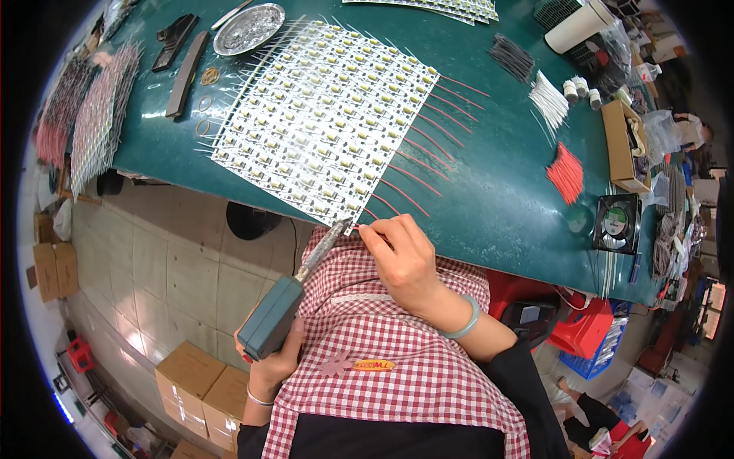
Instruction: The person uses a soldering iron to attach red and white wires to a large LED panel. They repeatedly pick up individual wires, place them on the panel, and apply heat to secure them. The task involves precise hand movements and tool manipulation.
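Note:
My left hand (284, 356) is wrapped round the dark green handle of a soldering gun (273, 315). The gun's metal tip reaches the near corner of a white circuit board panel (306, 126), which carries rows of small yellow and black parts. At that same corner my right hand (405, 260) is closed, thumb and forefinger pinching a thin red wire (361, 226). Its far end is hidden by the fingers. More red wires (413, 164) stick out from the panel's right edge, and thin pale leads line its left edge.
A round metal dish (249, 29) lies beyond the panel. Right on the green table (489, 222) are bundles of red (565, 173), white (549, 105) and black wires (511, 57), a cardboard box (623, 145) and a fan (617, 222). Wired boards (105, 115) hang over the left end.

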The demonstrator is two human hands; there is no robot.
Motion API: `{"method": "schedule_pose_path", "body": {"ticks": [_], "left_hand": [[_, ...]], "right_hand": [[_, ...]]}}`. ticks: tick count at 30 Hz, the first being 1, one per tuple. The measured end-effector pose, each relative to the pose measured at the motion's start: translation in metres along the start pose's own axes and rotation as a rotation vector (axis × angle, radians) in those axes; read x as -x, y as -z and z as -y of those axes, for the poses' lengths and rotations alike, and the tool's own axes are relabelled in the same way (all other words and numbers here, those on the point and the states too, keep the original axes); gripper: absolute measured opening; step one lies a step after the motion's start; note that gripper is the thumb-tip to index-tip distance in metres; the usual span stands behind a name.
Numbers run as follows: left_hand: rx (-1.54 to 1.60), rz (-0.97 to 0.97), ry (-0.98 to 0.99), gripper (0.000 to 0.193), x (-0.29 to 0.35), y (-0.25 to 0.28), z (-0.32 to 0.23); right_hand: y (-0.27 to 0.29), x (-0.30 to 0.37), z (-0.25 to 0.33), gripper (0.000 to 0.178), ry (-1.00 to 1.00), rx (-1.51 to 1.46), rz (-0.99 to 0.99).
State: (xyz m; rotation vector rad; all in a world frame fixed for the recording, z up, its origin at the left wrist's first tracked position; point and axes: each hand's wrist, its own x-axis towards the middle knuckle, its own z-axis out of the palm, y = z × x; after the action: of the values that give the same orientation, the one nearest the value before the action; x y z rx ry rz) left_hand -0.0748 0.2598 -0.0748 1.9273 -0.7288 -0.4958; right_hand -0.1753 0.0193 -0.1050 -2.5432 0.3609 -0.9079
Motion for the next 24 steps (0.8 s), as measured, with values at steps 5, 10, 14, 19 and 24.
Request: {"method": "schedule_pose_path", "body": {"ticks": [5,10,14,19,24], "left_hand": [[0.005,-0.081,0.031,0.045,0.012,0.001,0.021],[0.268,-0.134,0.026,0.044,-0.013,-0.018,0.021],[0.212,-0.085,0.162,0.038,-0.037,-0.032,-0.008],[-0.039,0.18,0.068,0.028,-0.062,-0.026,-0.029],[-0.266,0.374,-0.051,0.047,-0.095,-0.026,-0.057]], "right_hand": [[0.005,0.0,-0.001,0.026,-0.004,0.045,-0.02],[-0.011,0.001,-0.002,0.023,-0.015,-0.023,-0.075],[0.007,0.001,-0.006,0.024,-0.041,-0.078,-0.178],[0.054,0.007,-0.035,0.02,-0.16,-0.018,-0.345],[0.11,0.026,-0.107,0.021,-0.299,0.317,-0.43]]}}
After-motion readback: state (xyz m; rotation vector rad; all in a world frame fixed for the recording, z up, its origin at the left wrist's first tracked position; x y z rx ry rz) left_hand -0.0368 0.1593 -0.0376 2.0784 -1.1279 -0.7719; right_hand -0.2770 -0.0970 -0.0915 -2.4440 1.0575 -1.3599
